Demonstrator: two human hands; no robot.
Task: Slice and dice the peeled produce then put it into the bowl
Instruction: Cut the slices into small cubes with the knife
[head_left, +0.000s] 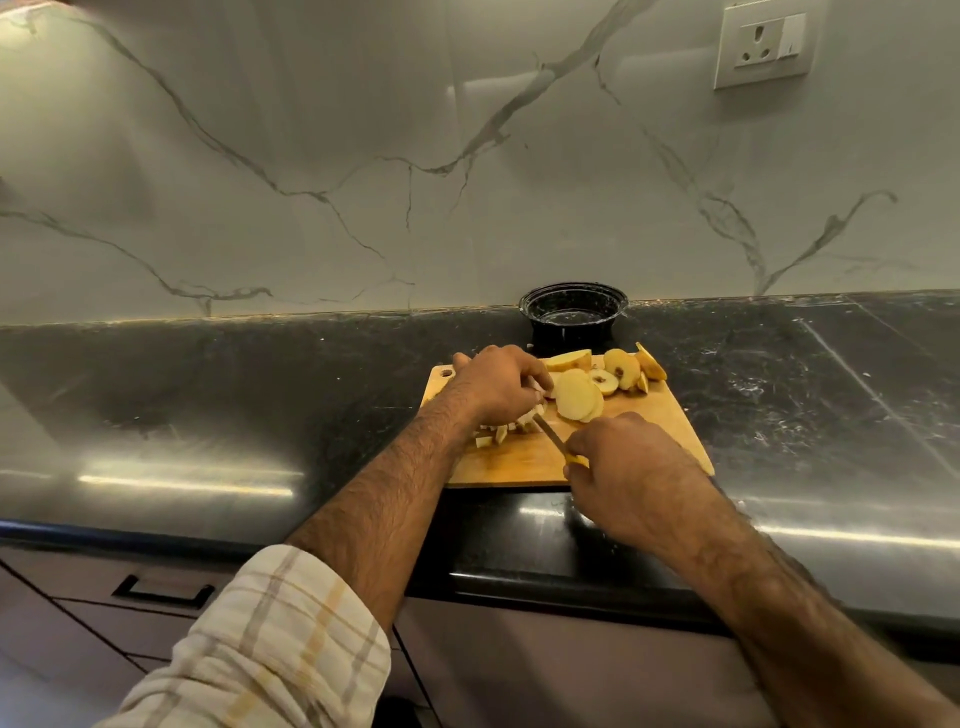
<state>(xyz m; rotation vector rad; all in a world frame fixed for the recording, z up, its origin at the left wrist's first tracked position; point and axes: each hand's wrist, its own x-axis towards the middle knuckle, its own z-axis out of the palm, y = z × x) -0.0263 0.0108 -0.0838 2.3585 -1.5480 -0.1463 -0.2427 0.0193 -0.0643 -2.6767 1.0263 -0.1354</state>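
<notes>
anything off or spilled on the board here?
Mostly fine. One slice overhangs the cutting board's far right edge. The board's near edge sits over the counter's front recess. Bowl is upright.

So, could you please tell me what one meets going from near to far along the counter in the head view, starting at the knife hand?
Right hand gripping the knife → left hand holding the produce being cut → slices at the far side of the cutting board → black bowl → marble wall.
</notes>
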